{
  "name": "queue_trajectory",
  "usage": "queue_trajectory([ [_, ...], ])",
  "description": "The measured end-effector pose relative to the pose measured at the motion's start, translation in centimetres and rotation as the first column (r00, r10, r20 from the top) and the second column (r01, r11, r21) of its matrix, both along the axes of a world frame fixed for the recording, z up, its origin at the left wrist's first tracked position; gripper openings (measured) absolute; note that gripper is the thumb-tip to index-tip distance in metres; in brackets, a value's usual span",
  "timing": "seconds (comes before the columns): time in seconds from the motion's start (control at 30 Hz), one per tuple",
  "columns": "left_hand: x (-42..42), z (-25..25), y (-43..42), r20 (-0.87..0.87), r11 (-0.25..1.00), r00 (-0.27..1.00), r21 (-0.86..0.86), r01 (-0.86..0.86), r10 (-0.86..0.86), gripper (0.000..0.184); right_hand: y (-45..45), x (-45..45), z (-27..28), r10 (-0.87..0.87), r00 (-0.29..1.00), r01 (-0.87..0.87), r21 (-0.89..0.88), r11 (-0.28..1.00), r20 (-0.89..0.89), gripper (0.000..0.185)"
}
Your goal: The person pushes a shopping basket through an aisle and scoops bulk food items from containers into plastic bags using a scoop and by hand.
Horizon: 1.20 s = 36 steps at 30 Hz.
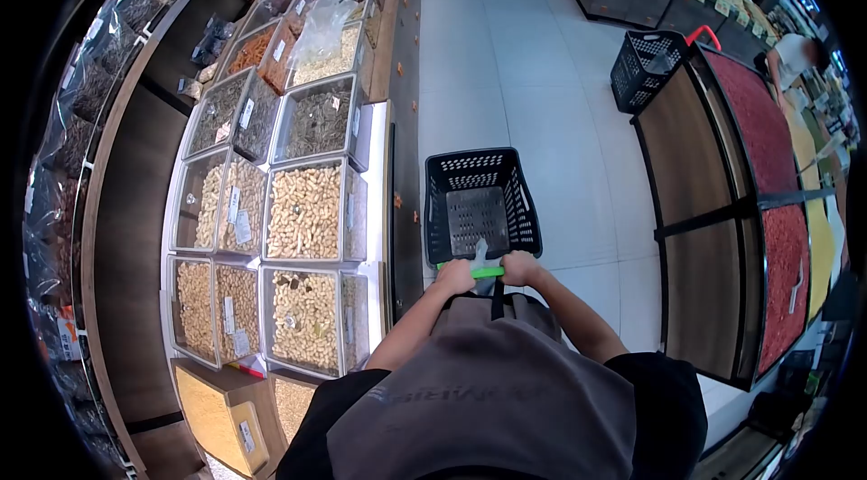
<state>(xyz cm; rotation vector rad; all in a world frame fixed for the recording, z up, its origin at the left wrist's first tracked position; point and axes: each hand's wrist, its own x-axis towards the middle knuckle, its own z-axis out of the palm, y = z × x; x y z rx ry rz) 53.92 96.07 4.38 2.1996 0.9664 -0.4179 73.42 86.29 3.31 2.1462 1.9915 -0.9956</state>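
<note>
My left hand [456,277] is closed around one end of a green handle [489,271]. Around its other end, the fingers of my right hand [520,269] are wrapped. Just beyond the handle is a black shopping basket [526,209] with slotted walls, low over the floor in front of me. Its visible bottom [474,214] holds no goods that I can make out. A crumpled piece of clear plastic [481,252] rises between my hands by the handle; whether either hand grips it, I cannot tell.
On the left stand clear bins of peanuts [305,212] and other dry goods, some under a plastic bag [325,24]. The tiled aisle [465,46] runs ahead. To the right are another black basket [637,74], a counter of red beans [784,272], and a person [792,60] behind it.
</note>
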Motion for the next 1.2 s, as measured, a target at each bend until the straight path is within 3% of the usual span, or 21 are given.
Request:
queue_trajectory([
  [0.1, 2.1, 0.6, 2.7, 0.008, 0.999, 0.999, -0.032, -0.034, 0.035, 0.034, 2.9, 2.1, 0.0, 0.018, 1.000, -0.018, 0.012, 1.000, 0.013, 0.028],
  [0.13, 2.7, -0.4, 3.8, 0.026, 0.999, 0.999, -0.046, 0.022, -0.020, 0.048, 4.0, 2.9, -0.4, 0.015, 1.000, -0.015, 0.010, 1.000, 0.015, 0.028],
  [0.17, 3.3, -1.2, 5.0, 0.029, 0.998, 0.999, -0.055, 0.030, -0.028, 0.048, 4.9, 3.7, -1.0, 0.006, 1.000, -0.007, 0.050, 0.999, 0.008, 0.027],
  [0.23, 3.9, -2.1, 7.5, 0.327, 0.981, 0.935, -0.177, -0.078, 0.134, 0.065, 6.4, 5.1, -0.8, -0.020, 1.000, 0.020, 0.074, 0.997, 0.004, 0.026],
  [0.27, 4.4, -2.8, 9.0, 0.328, 0.967, 0.935, -0.250, -0.050, 0.134, 0.077, 7.8, 6.0, -0.9, -0.007, 1.000, 0.005, 0.073, 0.997, 0.022, 0.026],
  [0.3, 5.4, -2.1, 11.1, 0.326, 0.965, 0.937, -0.260, -0.038, 0.124, 0.077, 9.4, 6.8, -0.8, 0.008, 0.999, -0.011, 0.071, 0.997, 0.037, 0.027],
  [0.37, 7.2, -1.0, 15.2, 0.140, 0.893, 0.986, -0.450, -0.015, 0.087, 0.076, 12.0, 8.2, -1.2, -0.053, 0.999, 0.052, 0.124, 0.991, 0.005, 0.025],
  [0.4, 7.7, -5.3, 17.8, 0.188, 0.880, 0.977, -0.476, 0.004, 0.097, 0.079, 13.7, 8.7, -1.1, -0.084, 0.996, 0.084, 0.098, 0.992, -0.001, 0.025],
  [0.43, 8.0, -5.8, 20.0, 0.260, 0.873, 0.948, -0.486, -0.034, 0.182, 0.081, 15.6, 8.9, -0.8, -0.117, 0.993, 0.117, 0.079, 0.990, -0.006, 0.026],
  [0.5, 9.5, -6.5, 24.3, 0.292, 0.834, 0.868, -0.508, -0.214, 0.401, 0.074, 19.4, 9.5, 0.0, -0.145, 0.989, 0.144, 0.078, 0.987, 0.010, 0.027],
  [0.53, 10.3, -6.3, 26.0, 0.296, 0.801, 0.809, -0.509, -0.315, 0.507, 0.056, 21.1, 9.9, 0.2, -0.142, 0.990, 0.140, 0.075, 0.987, 0.015, 0.028],
  [0.63, 11.8, -6.0, 32.1, 0.223, 0.711, 0.836, -0.657, -0.251, 0.501, 0.044, 25.7, 10.9, 0.0, -0.131, 0.991, 0.130, 0.084, 0.988, 0.012, 0.030],
  [0.77, 12.5, -7.8, 36.5, 0.254, 0.889, 0.909, -0.406, -0.211, 0.331, 0.052, 30.3, 12.5, 0.3, -0.209, 0.978, 0.209, 0.044, 0.977, 0.000, 0.027],
  [0.87, 15.1, -7.0, 38.7, 0.182, 0.886, 0.907, -0.352, -0.300, 0.380, 0.052, 33.0, 14.1, 0.1, -0.226, 0.974, 0.226, 0.073, 0.971, -0.003, 0.027],
  [0.9, 16.0, -6.4, 39.9, 0.176, 0.885, 0.907, -0.353, -0.304, 0.383, 0.052, 34.1, 14.5, 0.1, -0.208, 0.978, 0.208, 0.063, 0.976, -0.003, 0.028],
  [0.97, 18.1, -4.6, 42.4, 0.227, 0.703, 0.751, -0.584, -0.405, 0.621, 0.051, 36.1, 15.9, 0.6, -0.143, 0.989, 0.143, 0.029, 0.989, -0.027, 0.030],
  [1.03, 21.1, -2.8, 44.4, 0.235, 0.719, 0.760, -0.569, -0.398, 0.606, 0.050, 38.1, 17.8, 1.2, -0.075, 0.994, 0.074, -0.012, 0.997, -0.083, 0.032],
  [1.1, 22.7, -1.1, 45.4, 0.377, 0.781, 0.779, -0.585, -0.219, 0.501, 0.050, 39.6, 18.9, 0.8, -0.070, 0.982, 0.079, 0.044, 0.996, -0.173, 0.031],
  [1.13, 23.7, -1.1, 45.9, 0.371, 0.832, 0.815, -0.508, -0.223, 0.445, 0.050, 40.2, 19.9, 0.1, -0.033, 0.988, 0.041, 0.048, 0.998, -0.148, 0.031],
  [1.2, 26.0, 0.1, 47.0, 0.373, 0.774, 0.751, -0.567, -0.281, 0.545, 0.053, 41.4, 21.3, -1.2, 0.025, 0.982, -0.010, 0.081, 0.997, -0.190, 0.031],
])
